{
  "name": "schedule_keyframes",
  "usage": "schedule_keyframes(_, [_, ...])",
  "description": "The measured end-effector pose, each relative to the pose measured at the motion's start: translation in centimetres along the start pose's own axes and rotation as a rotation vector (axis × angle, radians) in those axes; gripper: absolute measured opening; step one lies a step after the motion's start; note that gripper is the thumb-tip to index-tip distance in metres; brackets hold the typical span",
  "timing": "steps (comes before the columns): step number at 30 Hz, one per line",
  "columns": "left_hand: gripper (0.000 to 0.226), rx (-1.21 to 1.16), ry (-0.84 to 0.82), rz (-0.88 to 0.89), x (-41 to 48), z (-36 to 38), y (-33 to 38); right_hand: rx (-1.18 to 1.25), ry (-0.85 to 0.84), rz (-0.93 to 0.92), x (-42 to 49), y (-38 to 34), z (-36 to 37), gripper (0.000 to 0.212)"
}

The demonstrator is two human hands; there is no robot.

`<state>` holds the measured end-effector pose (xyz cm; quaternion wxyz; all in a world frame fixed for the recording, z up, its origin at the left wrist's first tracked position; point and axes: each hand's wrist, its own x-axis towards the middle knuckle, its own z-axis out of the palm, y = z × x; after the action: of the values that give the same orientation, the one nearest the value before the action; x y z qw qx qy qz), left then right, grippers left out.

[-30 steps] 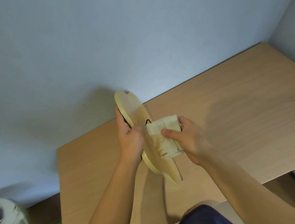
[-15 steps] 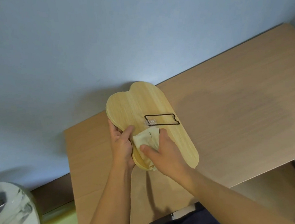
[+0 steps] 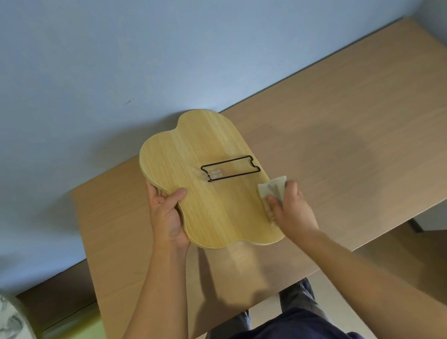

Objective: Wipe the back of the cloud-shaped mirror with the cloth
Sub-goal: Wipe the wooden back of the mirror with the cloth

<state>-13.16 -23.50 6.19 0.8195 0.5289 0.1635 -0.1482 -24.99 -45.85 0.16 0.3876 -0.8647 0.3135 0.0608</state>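
Right hand point(image 3: 291, 211): closed on the cloth point(image 3: 272, 191), fingers pressing the folded pad flat against the mirror's right edge. Part of the cloth projects past the fingers toward the far side. The pressure is presumably what makes the wipe effective; the position at the rim suggests the end of one stroke or the start of another.

Left hand point(image 3: 166, 217): grasping the cloud-shaped mirror point(image 3: 207, 188) at its left edge, thumb across the wooden back, remaining fingers wrapped beneath and out of sight. This grip appears to steady the panel against the sideways push of the cloth.

The mirror is held back-side up over the table point(image 3: 352, 132), near the wall point(image 3: 147, 52). The shadow below its near edge suggests it is lifted clear there; whether the far edge touches cannot be told. The reflective face is turned away and not visible.

A black wire stand point(image 3: 230, 168) lies folded flat across the middle of the back, with a small clear fitting at its left end. Judgement: this wire could snag the cloth, so strokes would best run either side of it.

Task in progress; no visible difference between wiped and unwiped wood.
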Motion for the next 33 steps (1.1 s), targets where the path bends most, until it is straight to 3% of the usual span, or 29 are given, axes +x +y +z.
schedule_keyframes(5, [0.086,-0.021,0.0,0.002,0.1,-0.2,-0.2,-0.134,0.014,0.131,1.5,2.0,-2.7,0.041])
schedule_keyframes(8, [0.085,-0.018,0.006,0.002,0.0,-0.1,-0.2,0.021,0.015,0.009,-0.5,-2.1,-3.0,0.037])
schedule_keyframes(11, [0.085,-0.025,0.019,0.003,0.0,0.0,-0.2,0.304,-0.134,-0.126,-4.8,-8.4,-1.2,0.031])
schedule_keyframes(15, [0.086,-0.024,0.018,-0.005,0.1,0.3,-0.2,0.168,-0.222,-0.309,-8.0,-11.7,2.3,0.048])
schedule_keyframes(21, [0.083,0.011,0.018,0.003,-0.1,0.4,0.0,0.084,-0.105,-0.066,-4.8,-4.3,1.2,0.044])
schedule_keyframes(27, [0.083,0.001,0.01,0.008,-0.1,0.1,-0.3,-0.037,-0.013,0.007,-1.4,2.5,-0.6,0.04])
schedule_keyframes(30, [0.085,-0.008,0.0,0.011,-0.1,0.1,-0.3,-0.121,0.032,0.072,0.2,3.8,-2.1,0.039])
schedule_keyframes(33, [0.084,-0.012,0.005,0.006,0.0,-0.1,-0.4,-0.047,0.109,0.033,0.5,1.4,-2.8,0.039])
